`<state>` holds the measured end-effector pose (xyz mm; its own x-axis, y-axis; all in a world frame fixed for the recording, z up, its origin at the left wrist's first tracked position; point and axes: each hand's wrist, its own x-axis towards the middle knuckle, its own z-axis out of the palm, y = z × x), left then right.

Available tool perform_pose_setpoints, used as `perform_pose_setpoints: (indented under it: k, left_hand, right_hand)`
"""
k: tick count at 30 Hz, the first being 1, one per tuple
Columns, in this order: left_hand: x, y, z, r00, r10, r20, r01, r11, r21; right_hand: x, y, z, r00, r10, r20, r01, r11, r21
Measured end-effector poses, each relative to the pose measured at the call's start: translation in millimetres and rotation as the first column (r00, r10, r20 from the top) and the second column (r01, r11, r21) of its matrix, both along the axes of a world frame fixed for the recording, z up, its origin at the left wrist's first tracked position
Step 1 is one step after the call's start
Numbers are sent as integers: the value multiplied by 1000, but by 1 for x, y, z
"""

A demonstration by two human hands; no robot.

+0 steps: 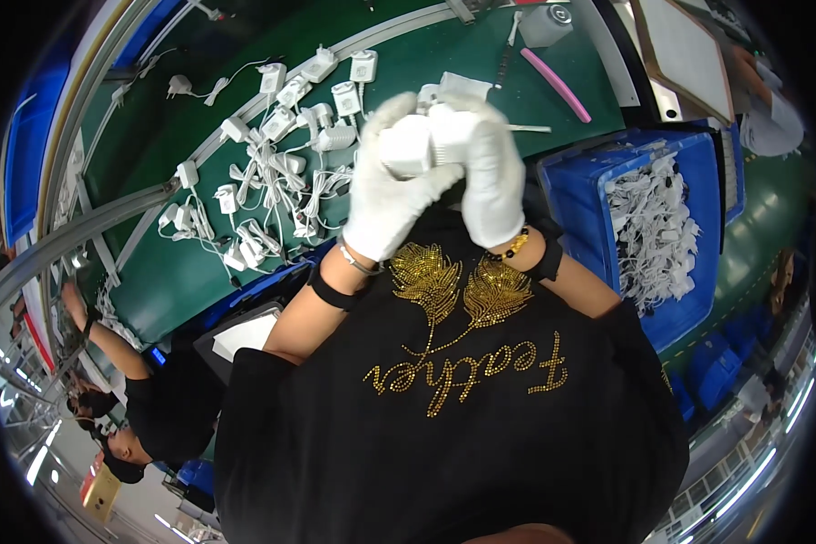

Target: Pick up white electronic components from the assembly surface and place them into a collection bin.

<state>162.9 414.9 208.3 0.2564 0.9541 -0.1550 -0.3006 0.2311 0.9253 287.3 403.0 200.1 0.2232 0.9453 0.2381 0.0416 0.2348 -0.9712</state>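
While both white-gloved hands, left hand point(385, 195) and right hand point(490, 177), pinched a white plastic power adapter point(408, 145) between them, inspection seemingly proceeded; turning it needed a firm hold.

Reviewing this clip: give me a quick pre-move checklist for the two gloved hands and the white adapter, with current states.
1. Left hand gripping the white adapter: ok.
2. Right hand also on the adapter: ok.
3. Gloves on both hands: ok.
4. Adapter's cord free of tangles: cannot tell, hidden by the hands.
5. More adapters waiting on the green belt: ok, loose pile of adapters.
6. Blue bin within reach at right: ok, already holding corded parts.
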Motion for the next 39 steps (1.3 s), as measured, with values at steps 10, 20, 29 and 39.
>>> perform_pose_setpoints:
  k: [10,20,29,39]
  left_hand:
    - [-24,1,-32,926,216,-309,-176,973,151]
    - [-28,14,-39,843,383,-377,-272,909,316]
    - [-22,17,-34,786,425,-448,-253,883,394]
    - [-12,13,-33,744,534,-402,-122,700,703]
  right_hand:
    - [28,53,-82,739,171,652,7,965,-261]
    - [49,107,-97,783,-76,618,147,987,-65]
    - [51,90,-46,994,-65,-87,38,957,-289]
    - [-25,35,0,949,17,315,-61,990,130]
